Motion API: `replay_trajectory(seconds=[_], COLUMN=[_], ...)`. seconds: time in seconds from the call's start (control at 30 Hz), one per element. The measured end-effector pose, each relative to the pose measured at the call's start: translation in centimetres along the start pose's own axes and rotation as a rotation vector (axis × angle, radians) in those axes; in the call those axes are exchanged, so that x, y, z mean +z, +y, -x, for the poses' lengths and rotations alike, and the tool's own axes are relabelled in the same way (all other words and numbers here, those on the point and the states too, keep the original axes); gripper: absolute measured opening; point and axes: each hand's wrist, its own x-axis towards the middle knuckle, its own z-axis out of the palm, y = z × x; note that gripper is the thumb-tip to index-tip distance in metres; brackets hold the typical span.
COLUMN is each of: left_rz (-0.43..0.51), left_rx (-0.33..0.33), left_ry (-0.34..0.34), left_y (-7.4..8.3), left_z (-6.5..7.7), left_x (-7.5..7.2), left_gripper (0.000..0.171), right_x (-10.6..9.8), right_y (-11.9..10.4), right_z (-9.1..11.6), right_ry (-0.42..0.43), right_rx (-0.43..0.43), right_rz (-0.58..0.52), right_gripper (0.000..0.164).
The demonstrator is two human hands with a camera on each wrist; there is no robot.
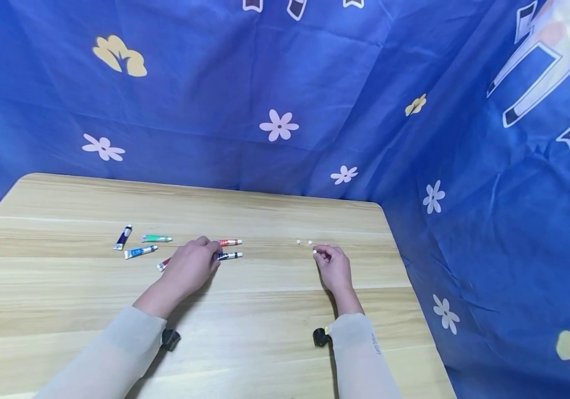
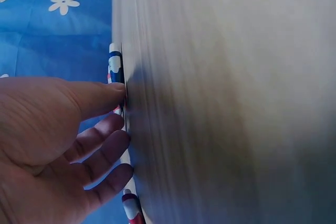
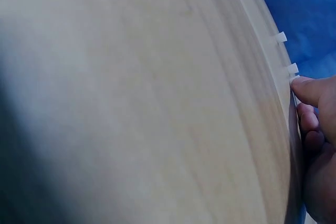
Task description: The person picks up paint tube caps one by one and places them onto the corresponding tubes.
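On the wooden table my left hand pinches a dark blue paint tube, its white-capped end pointing right. Just behind that tube lies an orange-red paint tube, partly covered by the fingers. A dark red tube pokes out on the hand's left side; the left wrist view shows its capped end below the fingers. Far to the right, my right hand holds a small white cap between thumb and index finger. Two more white caps stand on the table just beyond that hand.
Left of the left hand lie a green tube, a bright blue tube and a purple-blue tube. A blue printed curtain hangs along the back and right of the table.
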Motion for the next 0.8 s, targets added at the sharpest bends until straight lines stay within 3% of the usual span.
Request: replay_trajectory(seconds=[0.5, 0.8], left_rz=[0.022, 0.022], left_rx=[-0.071, -0.145], left_ry=[0.005, 0.039], left_y=[-0.4, -1.8], left_z=[2.2, 3.3], left_x=[0.0, -0.5], left_gripper=[0.024, 0.025], right_x=[0.2, -0.1], right_y=[-0.3, -0.3], right_z=[0.3, 0.2], right_ry=[0.007, -0.002], right_rx=[0.037, 0.047], right_rz=[-0.007, -0.027], right_gripper=[0.013, 0.013])
